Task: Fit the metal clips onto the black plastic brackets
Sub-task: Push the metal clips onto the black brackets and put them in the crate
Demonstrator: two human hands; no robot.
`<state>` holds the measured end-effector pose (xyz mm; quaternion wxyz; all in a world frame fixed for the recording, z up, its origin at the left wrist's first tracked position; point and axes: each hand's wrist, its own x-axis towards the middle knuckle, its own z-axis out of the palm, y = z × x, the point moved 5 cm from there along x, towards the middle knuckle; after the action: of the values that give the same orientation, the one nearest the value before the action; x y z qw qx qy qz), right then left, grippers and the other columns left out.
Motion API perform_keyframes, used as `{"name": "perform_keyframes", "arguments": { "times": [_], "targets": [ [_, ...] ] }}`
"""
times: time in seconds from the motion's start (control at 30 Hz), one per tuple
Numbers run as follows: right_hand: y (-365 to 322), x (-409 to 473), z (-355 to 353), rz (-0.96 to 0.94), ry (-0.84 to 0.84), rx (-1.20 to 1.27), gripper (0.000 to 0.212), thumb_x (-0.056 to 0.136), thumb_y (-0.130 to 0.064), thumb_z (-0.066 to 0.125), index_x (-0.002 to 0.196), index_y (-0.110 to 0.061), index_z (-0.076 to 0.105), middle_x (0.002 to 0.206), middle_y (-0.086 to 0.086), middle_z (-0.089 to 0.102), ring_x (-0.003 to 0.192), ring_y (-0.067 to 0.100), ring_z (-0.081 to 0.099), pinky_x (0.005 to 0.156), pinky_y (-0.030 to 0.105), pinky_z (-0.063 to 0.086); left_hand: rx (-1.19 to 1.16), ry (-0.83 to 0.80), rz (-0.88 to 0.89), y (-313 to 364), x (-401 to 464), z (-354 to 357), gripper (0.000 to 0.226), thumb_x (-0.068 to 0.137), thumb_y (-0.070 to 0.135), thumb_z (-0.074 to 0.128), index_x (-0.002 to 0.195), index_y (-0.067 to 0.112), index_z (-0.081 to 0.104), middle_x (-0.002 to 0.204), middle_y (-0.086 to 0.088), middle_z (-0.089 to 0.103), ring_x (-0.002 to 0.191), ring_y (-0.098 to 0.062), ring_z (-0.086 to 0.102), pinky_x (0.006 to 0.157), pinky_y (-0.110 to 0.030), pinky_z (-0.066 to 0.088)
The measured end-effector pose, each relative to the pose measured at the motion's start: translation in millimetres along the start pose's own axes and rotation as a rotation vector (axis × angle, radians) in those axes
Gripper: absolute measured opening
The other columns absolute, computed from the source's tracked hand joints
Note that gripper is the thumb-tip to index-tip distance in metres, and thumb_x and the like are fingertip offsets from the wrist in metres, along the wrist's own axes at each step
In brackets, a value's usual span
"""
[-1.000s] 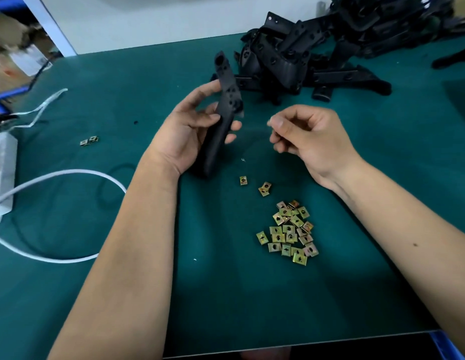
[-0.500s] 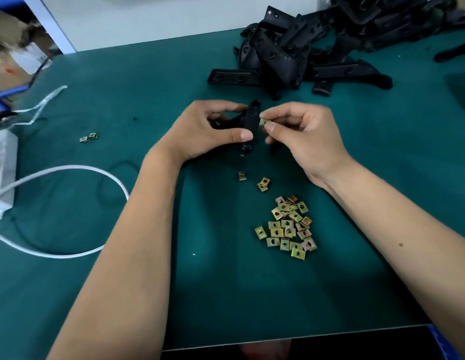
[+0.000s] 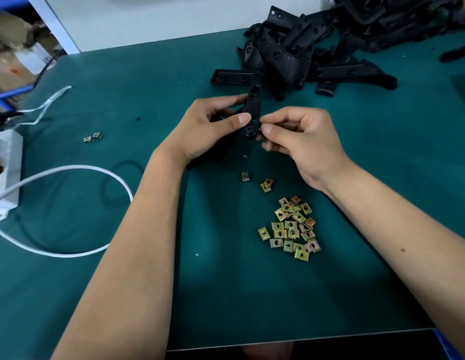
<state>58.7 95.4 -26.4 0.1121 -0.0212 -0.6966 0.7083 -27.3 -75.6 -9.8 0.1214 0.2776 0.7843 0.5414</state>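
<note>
Up above the mat, the left hand grips a bracket that stands nearly upright, thumb across its front. Meeting it from the right, the right hand has fingers curled and thumb and forefinger pinched at the bracket's lower edge; whether a clip sits between them cannot be told. Loose clips lie near the forearms, the bracket heap beyond, a white cable left.

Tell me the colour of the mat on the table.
Dark teal green mat, plain with no pattern; head view.
</note>
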Motion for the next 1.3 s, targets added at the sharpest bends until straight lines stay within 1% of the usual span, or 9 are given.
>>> {"name": "perform_keyframes", "arguments": {
  "times": [0.1,0.27,0.43,0.73,0.87,0.97,1.07,1.2,1.3],
  "targets": [
    [0.3,0.8,-3.2,0.016,0.040,0.042,0.016,0.092,-0.001,0.072,0.094,-0.015,0.078,0.081,0.007,0.075,0.067,0.017,0.065,0.085,0.048,0.057,-0.008,0.003,0.001,-0.1,-0.3,-1.4,0.050,0.089,0.030,0.074,0.137,0.019,0.065,0.113,-0.014,0.075,0.103,-0.018,0.069,0.107,-0.046,0.052],
    [1.4,4.3,-10.5,0.069,0.104,0.118,0.012,0.099,-0.012,0.068,0.089,-0.008,0.074,0.073,0.004,0.072,0.060,0.012,0.060,0.072,0.030,0.057,0.002,0.020,0.036,1.4,0.8,-1.0,0.049,0.084,0.033,0.079,0.131,0.027,0.067,0.113,-0.012,0.076,0.102,-0.015,0.068,0.104,-0.042,0.054],
    [1.7,2.4,-5.9,0.078,0.097,0.091,0.020,0.100,-0.015,0.067,0.084,-0.004,0.071,0.066,0.003,0.068,0.055,0.012,0.055,0.068,0.028,0.058,0.009,0.075,0.074,6.3,0.4,-1.4,0.046,0.078,0.041,0.082,0.123,0.040,0.069,0.098,0.017,0.076,0.095,0.000,0.067,0.090,-0.020,0.051],
    [1.0,0.9,-3.7,0.113,0.164,0.151,0.024,0.100,-0.015,0.068,0.078,-0.005,0.069,0.062,0.003,0.064,0.051,0.012,0.050,0.065,0.029,0.056,0.108,0.138,0.133,7.2,5.5,2.7,0.065,0.079,0.041,0.083,0.137,0.018,0.066,0.116,0.015,0.073,0.109,0.001,0.066,0.101,-0.025,0.050],
    [-0.1,0.8,-5.3,0.103,0.223,0.178,0.027,0.101,-0.013,0.066,0.075,-0.005,0.066,0.058,0.001,0.059,0.050,0.010,0.046,0.062,0.029,0.051,0.150,0.187,0.153,10.3,8.4,7.4,0.064,0.081,0.038,0.085,0.138,0.018,0.065,0.131,0.008,0.070,0.123,-0.004,0.063,0.111,-0.036,0.048],
    [0.4,0.9,-6.4,0.094,0.245,0.173,0.029,0.101,-0.013,0.065,0.073,-0.006,0.064,0.054,-0.001,0.053,0.048,0.011,0.043,0.060,0.031,0.049,0.192,0.207,0.125,9.1,11.1,12.8,0.061,0.084,0.038,0.084,0.138,0.017,0.066,0.134,0.004,0.068,0.128,-0.004,0.060,0.113,-0.036,0.047],
    [0.9,1.8,-8.5,0.100,0.230,0.128,0.030,0.102,-0.015,0.065,0.072,-0.007,0.064,0.053,-0.002,0.052,0.048,0.010,0.043,0.062,0.032,0.050,0.215,0.248,0.118,9.7,11.4,13.7,0.062,0.081,0.043,0.085,0.136,0.020,0.068,0.131,0.006,0.070,0.125,0.001,0.060,0.108,-0.028,0.049],
    [0.7,1.5,-7.7,0.080,0.197,0.062,0.033,0.102,-0.018,0.065,0.071,-0.008,0.064,0.051,-0.004,0.051,0.046,0.009,0.042,0.058,0.030,0.049,0.239,0.278,0.142,15.2,10.5,17.1,0.066,0.077,0.047,0.087,0.135,0.022,0.068,0.124,0.007,0.072,0.115,0.013,0.049,0.081,-0.017,0.050],
    [1.5,1.3,-8.6,0.069,0.202,0.070,0.033,0.101,-0.020,0.066,0.071,-0.009,0.064,0.051,-0.004,0.049,0.044,0.008,0.041,0.060,0.034,0.047,0.251,0.285,0.145,19.1,11.4,20.3,0.070,0.075,0.051,0.087,0.137,0.025,0.067,0.128,0.012,0.071,0.117,0.006,0.062,0.091,-0.008,0.046]
  ]
}}
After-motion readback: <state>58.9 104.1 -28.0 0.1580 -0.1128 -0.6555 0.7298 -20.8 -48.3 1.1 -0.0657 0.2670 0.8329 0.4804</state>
